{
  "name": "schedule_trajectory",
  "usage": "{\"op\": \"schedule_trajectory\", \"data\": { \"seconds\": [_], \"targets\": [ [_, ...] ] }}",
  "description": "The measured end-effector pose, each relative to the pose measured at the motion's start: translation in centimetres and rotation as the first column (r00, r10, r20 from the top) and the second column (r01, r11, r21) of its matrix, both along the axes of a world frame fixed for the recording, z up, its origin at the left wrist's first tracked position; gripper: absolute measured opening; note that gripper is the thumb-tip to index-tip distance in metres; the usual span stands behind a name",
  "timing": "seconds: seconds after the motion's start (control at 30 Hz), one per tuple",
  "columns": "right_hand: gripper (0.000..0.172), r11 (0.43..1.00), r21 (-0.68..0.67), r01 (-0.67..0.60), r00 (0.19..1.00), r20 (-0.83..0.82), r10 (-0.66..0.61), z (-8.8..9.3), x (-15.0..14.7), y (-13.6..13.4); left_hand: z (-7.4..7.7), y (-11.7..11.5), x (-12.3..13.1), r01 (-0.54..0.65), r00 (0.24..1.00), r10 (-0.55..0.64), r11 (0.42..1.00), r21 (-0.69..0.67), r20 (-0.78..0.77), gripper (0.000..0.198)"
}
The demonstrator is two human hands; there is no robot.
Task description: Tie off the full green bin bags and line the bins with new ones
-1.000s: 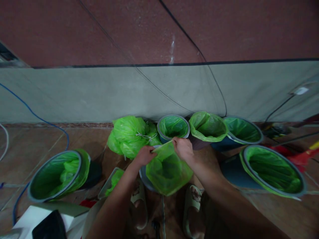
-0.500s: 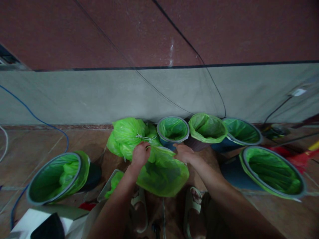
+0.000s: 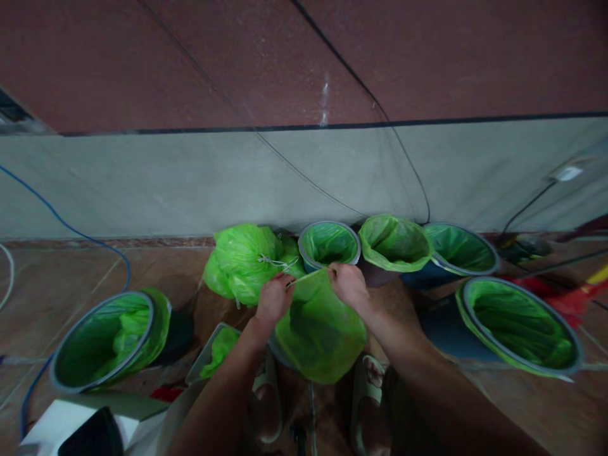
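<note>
Pinching left hand (image 3: 275, 297): clamped on the upper edge of the green liner (image 3: 327, 339)
Right hand (image 3: 349, 285): clamped on the same edge, a short taut span between the two
Green liner: just ahead of the sandals (image 3: 373, 380), hiding most of a bluish bin (image 3: 279, 352)
Liner edge: could tear if pulled too hard, or slip if either pinch slackens

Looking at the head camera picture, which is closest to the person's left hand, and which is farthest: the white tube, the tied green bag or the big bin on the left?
Nearest to the left hand first:
1. Tied green bag: just beyond the hand, toward the wall.
2. Big bin: out to the left.
3. White tube: farthest left, at the picture's edge.
</note>
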State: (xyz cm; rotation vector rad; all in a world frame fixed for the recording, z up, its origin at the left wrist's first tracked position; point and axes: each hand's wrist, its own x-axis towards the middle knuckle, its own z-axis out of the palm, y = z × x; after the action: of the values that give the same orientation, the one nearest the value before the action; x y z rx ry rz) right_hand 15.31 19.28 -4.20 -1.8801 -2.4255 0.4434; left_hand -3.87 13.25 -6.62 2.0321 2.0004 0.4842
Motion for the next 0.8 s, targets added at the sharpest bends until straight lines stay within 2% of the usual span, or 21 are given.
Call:
{"op": "schedule_trajectory", "data": {
  "seconds": [0.13,0.2,0.27,0.37,0.4,0.5,0.63,0.8],
  "targets": [
    [0.033,0.987,-0.048,0.150,0.986,0.077,-0.147,0.1,1.7,0.9,0.3,0.3,-1.6,-0.112,0.994,0.111,0.993,-0.035,-0.022,0.022],
    [0.032,0.978,-0.110,0.175,0.980,0.114,-0.163,0.0,2.1,0.9,0.3,0.4,-2.1,-0.149,0.989,0.149,0.988,-0.042,-0.020,0.023],
    [0.037,0.982,-0.143,0.121,0.987,0.119,-0.105,-0.3,2.1,0.7,0.3,0.4,-2.2,-0.162,0.987,0.162,0.986,-0.047,-0.020,0.024],
    [0.064,0.996,-0.084,-0.012,0.997,0.080,0.019,-0.8,1.7,0.4,0.1,0.5,-1.9,-0.129,0.992,0.128,0.990,-0.054,-0.015,0.025],
    [0.063,0.997,-0.060,-0.049,0.996,0.071,0.053,-0.9,1.5,0.4,0.0,0.5,-1.8,-0.112,0.994,0.112,0.992,-0.053,-0.010,0.026],
    [0.033,0.993,-0.060,-0.102,0.990,0.096,0.107,-1.1,1.5,0.6,-0.1,0.6,-1.9,-0.086,0.996,0.086,0.996,-0.036,-0.002,0.026],
    [0.035,0.998,-0.065,-0.019,0.987,0.156,0.029,-0.7,2.2,1.3,-0.3,0.6,-2.5,-0.118,0.993,0.117,0.993,-0.028,-0.015,0.024],
    [0.035,0.992,-0.049,0.114,0.987,0.122,-0.108,-0.1,3.2,1.7,0.0,0.4,-2.8,-0.145,0.987,0.139,0.987,-0.068,-0.080,0.026]
  ]
}}
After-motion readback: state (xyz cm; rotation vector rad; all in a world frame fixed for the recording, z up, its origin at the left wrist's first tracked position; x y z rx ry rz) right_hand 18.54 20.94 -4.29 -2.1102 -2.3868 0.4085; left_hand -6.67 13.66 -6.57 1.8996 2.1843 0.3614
